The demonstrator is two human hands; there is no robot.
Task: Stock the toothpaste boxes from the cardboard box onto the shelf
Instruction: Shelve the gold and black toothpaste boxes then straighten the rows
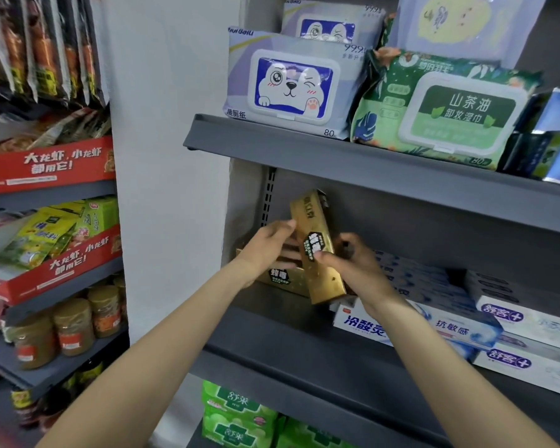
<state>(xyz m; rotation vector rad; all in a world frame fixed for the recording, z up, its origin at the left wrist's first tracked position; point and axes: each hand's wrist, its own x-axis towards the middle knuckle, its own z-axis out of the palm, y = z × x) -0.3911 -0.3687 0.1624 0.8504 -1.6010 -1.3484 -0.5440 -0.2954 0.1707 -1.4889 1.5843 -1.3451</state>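
**What can't be made out**

The right hand (353, 263) covers the lower right side of the gold toothpaste box (317, 244), and its fingertips disappear behind it. The left hand (269, 247) hides most of the second gold box (280, 276) lying on the shelf (272, 337). The print on both boxes is too blurred to read. The white toothpaste boxes (530, 321) run off the right edge. The jars (73, 324) at left are smeared.

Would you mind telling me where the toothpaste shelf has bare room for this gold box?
Bare shelf shows in front of the lying gold boxes, left of the white toothpaste boxes. Rightward it is crowded with stacked boxes. Both hands hold the gold box.
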